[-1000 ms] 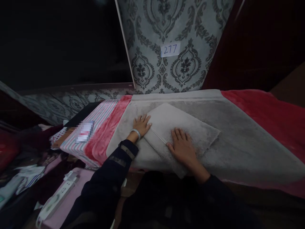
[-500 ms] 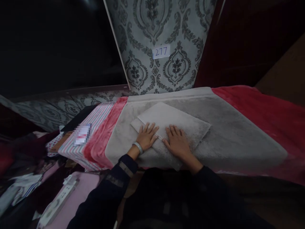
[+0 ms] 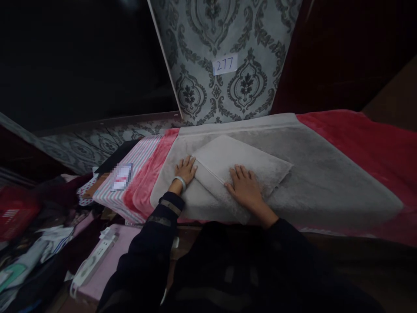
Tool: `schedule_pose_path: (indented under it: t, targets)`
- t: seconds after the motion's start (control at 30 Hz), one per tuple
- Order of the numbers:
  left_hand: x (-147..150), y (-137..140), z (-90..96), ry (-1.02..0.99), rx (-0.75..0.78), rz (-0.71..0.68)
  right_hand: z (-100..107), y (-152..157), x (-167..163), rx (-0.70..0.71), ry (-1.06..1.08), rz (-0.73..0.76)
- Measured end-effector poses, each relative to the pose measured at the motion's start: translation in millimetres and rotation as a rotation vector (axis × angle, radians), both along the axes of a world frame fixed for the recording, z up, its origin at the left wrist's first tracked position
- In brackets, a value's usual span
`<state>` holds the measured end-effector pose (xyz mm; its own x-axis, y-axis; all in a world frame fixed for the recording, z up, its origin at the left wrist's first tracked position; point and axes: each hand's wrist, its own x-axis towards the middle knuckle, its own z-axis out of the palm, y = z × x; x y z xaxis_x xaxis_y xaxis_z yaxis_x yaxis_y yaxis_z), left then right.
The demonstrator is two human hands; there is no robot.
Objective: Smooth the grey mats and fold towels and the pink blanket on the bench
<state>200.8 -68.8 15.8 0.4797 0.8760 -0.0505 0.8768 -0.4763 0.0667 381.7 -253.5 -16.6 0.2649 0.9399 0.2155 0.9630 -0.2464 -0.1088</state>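
A folded light grey cloth (image 3: 224, 152) lies flat, turned cornerwise, on a darker grey blanket (image 3: 312, 174). Its upper layer ends in a straight edge that runs between my hands. My left hand (image 3: 185, 170), with a bracelet at the wrist, rests at the cloth's left corner, fingers spread. On the right part of the cloth my right hand (image 3: 246, 187) lies flat, its fingers stretched out and its thumb near the folded edge. Neither hand grips anything.
Red plush fabric (image 3: 355, 130) borders the blanket at both ends. Striped cloth (image 3: 143, 152) with a blurred packet (image 3: 121, 177) lies to the left. A white power strip (image 3: 97, 256) sits on a pink surface, lower left. A large dark screen (image 3: 81, 56) stands behind.
My left hand has slid left along the cloth's edge to its left corner. My right hand stays on the cloth. The whole view has shifted slightly.
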Motion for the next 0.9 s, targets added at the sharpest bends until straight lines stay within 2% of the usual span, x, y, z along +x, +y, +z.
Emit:
schedule_pose_path:
  t: [0.07,0.1,0.17,0.23,0.3,0.4,0.5,0.6,0.7,0.77,0.83,0.9]
  targets:
    - [5,-17,2.4,-0.038,0.041,0.012,-1,-6,-4,-0.001,0.015,0.010]
    - [8,-28,1.7,-0.060,0.080,-0.030,-3,-10,-8,0.005,0.022,0.024]
    - [17,-54,-3.8,-0.086,0.145,-0.214,-8,-20,-16,0.039,0.026,0.065]
    - [24,-76,-13.1,-0.076,0.148,-0.383,-14,-29,-24,0.084,0.018,0.103]
    - [27,-87,-22.2,-0.060,0.123,-0.420,-19,-35,-29,0.110,0.011,0.116]
    - [24,-81,-29.0,-0.055,0.111,-0.333,-22,-38,-33,0.109,0.010,0.101]
    - [11,-59,-24.4,-0.028,0.086,-0.227,-21,-37,-36,0.095,0.013,0.086]
    - [-2,-41,-9.8,0.017,0.047,-0.132,-14,-38,-32,0.087,0.038,0.107]
    - [-1,-33,11.0,0.042,0.061,-0.046,0,-32,-9,0.088,0.131,0.161]
    - [16,-34,25.1,0.015,0.124,-0.094,10,-23,17,0.133,0.161,0.106]
    - [47,-36,36.4,-0.002,0.129,-0.260,18,-11,45,0.190,0.127,-0.032]
    - [89,-39,42.5,0.014,0.054,-0.459,18,0,68,0.197,0.070,-0.154]
